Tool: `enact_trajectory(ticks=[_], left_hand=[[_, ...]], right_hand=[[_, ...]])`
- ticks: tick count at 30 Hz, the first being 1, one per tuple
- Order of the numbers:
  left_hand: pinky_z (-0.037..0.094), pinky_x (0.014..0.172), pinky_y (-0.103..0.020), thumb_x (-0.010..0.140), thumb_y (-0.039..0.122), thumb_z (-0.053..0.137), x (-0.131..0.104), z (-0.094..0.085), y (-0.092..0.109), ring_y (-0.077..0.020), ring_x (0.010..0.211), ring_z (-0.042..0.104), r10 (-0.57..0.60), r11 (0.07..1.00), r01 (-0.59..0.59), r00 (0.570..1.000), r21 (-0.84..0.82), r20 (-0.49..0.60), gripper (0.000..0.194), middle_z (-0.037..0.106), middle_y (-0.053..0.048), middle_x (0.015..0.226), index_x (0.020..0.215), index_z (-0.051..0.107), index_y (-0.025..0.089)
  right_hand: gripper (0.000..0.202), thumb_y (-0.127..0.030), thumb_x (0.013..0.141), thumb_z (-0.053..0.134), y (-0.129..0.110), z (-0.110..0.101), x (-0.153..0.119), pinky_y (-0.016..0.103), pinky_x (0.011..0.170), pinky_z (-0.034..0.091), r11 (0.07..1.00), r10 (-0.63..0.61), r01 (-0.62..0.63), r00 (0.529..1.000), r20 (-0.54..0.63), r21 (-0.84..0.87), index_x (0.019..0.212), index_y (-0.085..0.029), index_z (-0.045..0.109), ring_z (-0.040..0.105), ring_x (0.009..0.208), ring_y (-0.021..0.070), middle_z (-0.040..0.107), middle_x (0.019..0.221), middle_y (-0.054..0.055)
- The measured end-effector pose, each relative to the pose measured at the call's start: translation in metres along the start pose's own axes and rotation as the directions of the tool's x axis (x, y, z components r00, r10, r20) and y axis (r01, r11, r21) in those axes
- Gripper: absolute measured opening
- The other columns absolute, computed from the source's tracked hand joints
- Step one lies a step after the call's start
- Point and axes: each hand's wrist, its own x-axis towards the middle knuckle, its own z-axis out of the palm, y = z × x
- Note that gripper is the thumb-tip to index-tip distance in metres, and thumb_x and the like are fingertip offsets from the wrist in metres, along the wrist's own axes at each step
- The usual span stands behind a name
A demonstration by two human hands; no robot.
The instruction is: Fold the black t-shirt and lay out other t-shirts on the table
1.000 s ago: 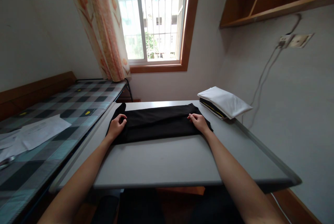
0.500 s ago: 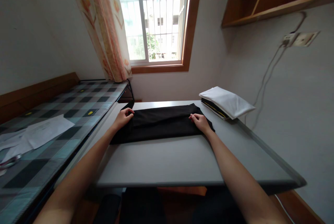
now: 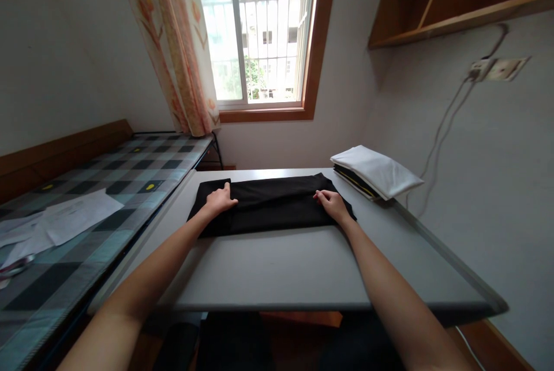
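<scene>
Black cloth [image 3: 273,209] lies lengthwise left to right, left hand [image 3: 220,200] spread, right hand [image 3: 332,205] curled, grip unclear.

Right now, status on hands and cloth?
Left hand on black cloth, left end; right hand, right end. Cloth folded on table. White-topped stack near right end.
</scene>
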Motion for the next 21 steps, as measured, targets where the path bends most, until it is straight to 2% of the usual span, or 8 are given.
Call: enact_trajectory(ticks=[3, 8, 10, 12, 15, 18, 21], left_hand=[[0.05, 0.074, -0.034, 0.076, 0.043, 0.061, 0.005, -0.002, -0.003, -0.0333, 0.096, 0.067, 0.019, 0.999, -0.018, 1.0, -0.03, 0.022, 0.056, 0.068, -0.019, 0.107, 0.123, 0.046, 0.017], [0.05, 0.056, -0.027, 0.072, 0.03, 0.064, 0.011, -0.007, -0.01, -0.0206, 0.061, 0.067, 0.054, 0.993, -0.045, 0.995, -0.11, 0.078, 0.055, 0.07, -0.014, 0.101, 0.123, 0.046, 0.02], [0.049, 0.055, -0.025, 0.074, 0.027, 0.06, 0.012, -0.008, -0.011, -0.0174, 0.054, 0.065, 0.096, 0.992, -0.089, 0.992, -0.09, 0.084, 0.049, 0.071, -0.01, 0.096, 0.121, 0.049, 0.022], [0.05, 0.059, -0.026, 0.078, 0.026, 0.055, 0.013, -0.008, -0.011, -0.0177, 0.057, 0.065, 0.13, 0.991, -0.126, 0.988, -0.05, 0.081, 0.036, 0.072, -0.008, 0.09, 0.114, 0.056, 0.023], [0.05, 0.069, -0.029, 0.081, 0.028, 0.052, 0.012, -0.005, -0.01, -0.0222, 0.073, 0.069, 0.129, 0.992, -0.128, 0.99, -0.013, 0.06, 0.022, 0.072, -0.009, 0.089, 0.098, 0.063, 0.022], [0.049, 0.072, -0.031, 0.075, 0.032, 0.058, 0.01, -0.001, -0.009, -0.0272, 0.089, 0.067, 0.121, 0.993, -0.122, 0.991, 0.001, 0.047, 0.021, 0.071, -0.01, 0.097, 0.093, 0.063, 0.022], [0.049, 0.072, -0.031, 0.072, 0.032, 0.061, 0.007, -0.001, -0.008, -0.0282, 0.091, 0.066, 0.124, 0.992, -0.125, 0.991, 0.007, 0.048, 0.023, 0.07, -0.01, 0.1, 0.092, 0.062, 0.022]], right_hand=[[0.048, -0.059, 0.083, 0.044, -0.001, 0.0, 0.0, 0.031, 0.061, 0.042, 1.0, -0.007, 0.007, 1.0, 0.005, -0.006, 0.069, -0.019, 0.068, 0.061, 0.061, 0.0209, 0.067, 0.063, 0.006], [0.049, -0.059, 0.083, 0.044, 0.0, 0.001, 0.0, 0.03, 0.06, 0.042, 1.0, -0.007, 0.007, 1.0, -0.005, -0.007, 0.07, -0.019, 0.068, 0.061, 0.061, 0.0207, 0.068, 0.064, 0.006], [0.049, -0.059, 0.083, 0.044, 0.001, 0.001, 0.0, 0.03, 0.059, 0.041, 1.0, -0.008, 0.008, 1.0, -0.001, -0.008, 0.07, -0.019, 0.068, 0.06, 0.06, 0.0202, 0.067, 0.063, 0.006], [0.049, -0.059, 0.083, 0.044, 0.002, 0.001, 0.0, 0.03, 0.059, 0.04, 1.0, -0.015, 0.015, 1.0, 0.003, -0.006, 0.07, -0.019, 0.068, 0.059, 0.059, 0.02, 0.066, 0.063, 0.005], [0.049, -0.058, 0.083, 0.044, 0.003, 0.001, 0.0, 0.03, 0.059, 0.04, 1.0, -0.02, 0.02, 1.0, 0.005, -0.006, 0.071, -0.018, 0.068, 0.059, 0.06, 0.0199, 0.066, 0.064, 0.006], [0.048, -0.057, 0.084, 0.044, 0.004, 0.001, 0.001, 0.03, 0.059, 0.04, 1.0, -0.016, 0.016, 1.0, 0.005, -0.005, 0.071, -0.018, 0.069, 0.06, 0.06, 0.02, 0.066, 0.064, 0.005], [0.047, -0.057, 0.084, 0.044, 0.004, 0.001, 0.0, 0.03, 0.06, 0.041, 1.0, -0.018, 0.018, 1.0, 0.004, 0.002, 0.071, -0.018, 0.069, 0.06, 0.061, 0.0201, 0.067, 0.064, 0.005]])
